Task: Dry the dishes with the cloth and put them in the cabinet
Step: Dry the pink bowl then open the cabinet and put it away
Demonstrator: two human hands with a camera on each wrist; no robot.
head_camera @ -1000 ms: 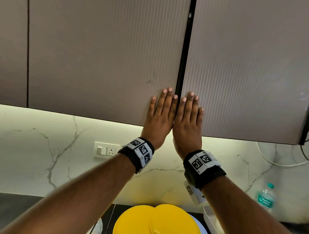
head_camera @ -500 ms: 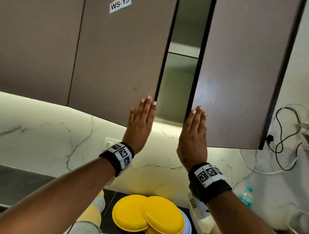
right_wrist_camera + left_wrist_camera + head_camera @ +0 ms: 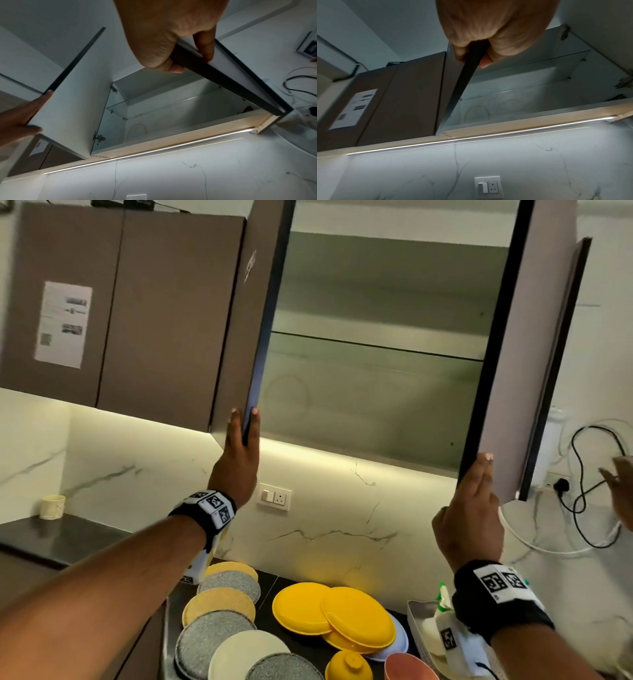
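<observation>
Up near mid-frame, left hand (image 3: 239, 463) pinches the bottom corner of the left cabinet door (image 3: 260, 313), thumb one side, fingers the other. Right hand (image 3: 471, 515) grips the right door (image 3: 534, 354) the same way at right. Cabinet (image 3: 376, 392) gapes between them, glass shelf (image 3: 376, 345) inside. Yellow plates (image 3: 335, 616) sit on the counter (image 3: 51, 537) at bottom centre, bowls cut off by the frame edge; cloth isn't identifiable.

Bare forearms; each wrist wears a black band (image 3: 500, 606) bearing white square-code tags, with a white camera unit (image 3: 455, 642) beneath.
</observation>
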